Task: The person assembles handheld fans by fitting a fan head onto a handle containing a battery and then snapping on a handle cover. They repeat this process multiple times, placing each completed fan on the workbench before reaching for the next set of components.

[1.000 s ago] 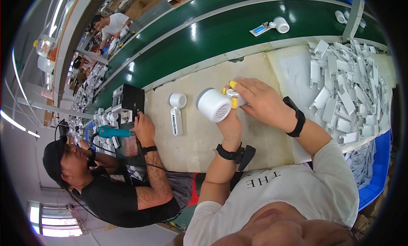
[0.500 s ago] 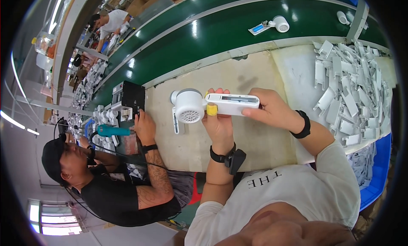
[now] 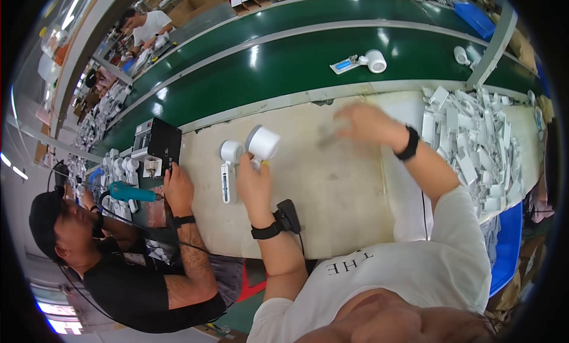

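Note:
My left hand (image 3: 253, 180) is closed round a white handheld fan, whose round head (image 3: 263, 143) with a grey rim rises above my fingers. Most of its handle is hidden by the hand. Just left of it, a second white handheld fan (image 3: 227, 186) lies on the pale worktable (image 3: 320, 207), a long slot showing in its handle. My right hand (image 3: 364, 127) is raised over the table's far part, away from both fans. Motion smears its fingers, and whether they hold anything does not show.
White plastic covers (image 3: 474, 141) are heaped at the right, above a blue bin (image 3: 505, 248). Beyond the table, a green conveyor belt (image 3: 284, 64) carries an opened fan (image 3: 374, 61). At the left, a co-worker (image 3: 142, 284) sits by a black machine (image 3: 157, 146) with a teal power screwdriver (image 3: 131, 192).
My right hand has let go of the fan's handle and moved up and away. My left hand has carried that fan left, beside the lying one. The whole view has shifted.

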Motion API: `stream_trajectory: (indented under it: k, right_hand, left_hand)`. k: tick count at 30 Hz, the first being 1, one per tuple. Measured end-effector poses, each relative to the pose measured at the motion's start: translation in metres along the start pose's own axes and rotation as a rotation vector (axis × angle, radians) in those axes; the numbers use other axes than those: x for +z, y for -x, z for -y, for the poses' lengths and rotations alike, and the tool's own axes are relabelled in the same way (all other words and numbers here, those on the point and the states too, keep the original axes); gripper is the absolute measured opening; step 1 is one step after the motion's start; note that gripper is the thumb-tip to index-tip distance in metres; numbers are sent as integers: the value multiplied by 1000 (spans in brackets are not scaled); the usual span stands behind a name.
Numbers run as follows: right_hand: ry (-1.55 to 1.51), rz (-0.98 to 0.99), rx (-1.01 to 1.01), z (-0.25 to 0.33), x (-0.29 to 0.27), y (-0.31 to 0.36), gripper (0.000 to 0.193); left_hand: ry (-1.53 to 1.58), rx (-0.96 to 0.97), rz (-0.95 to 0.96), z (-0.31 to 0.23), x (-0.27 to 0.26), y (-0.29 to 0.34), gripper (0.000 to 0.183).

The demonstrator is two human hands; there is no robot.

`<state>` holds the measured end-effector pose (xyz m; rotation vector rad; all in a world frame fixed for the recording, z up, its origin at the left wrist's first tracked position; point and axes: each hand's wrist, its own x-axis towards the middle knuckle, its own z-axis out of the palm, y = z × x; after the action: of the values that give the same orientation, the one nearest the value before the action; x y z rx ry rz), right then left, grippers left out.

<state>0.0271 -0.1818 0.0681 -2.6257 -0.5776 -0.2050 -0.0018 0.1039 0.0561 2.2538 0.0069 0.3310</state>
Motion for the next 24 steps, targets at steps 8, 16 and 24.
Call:
stream_trajectory:
  k: [8, 16, 24]
  right_hand:
    - [417, -165, 466, -196, -17, -49, 70]
    - [250, -142, 178, -99, -59, -45, 60]
    - [166, -151, -594, 17, -83, -9, 34]
  left_hand:
    - [-532, -141, -16, 40, 13, -15, 38]
    - [473, 72, 20, 18, 50, -8, 35]
    - [1197, -379, 551, -1, 77, -4, 58]
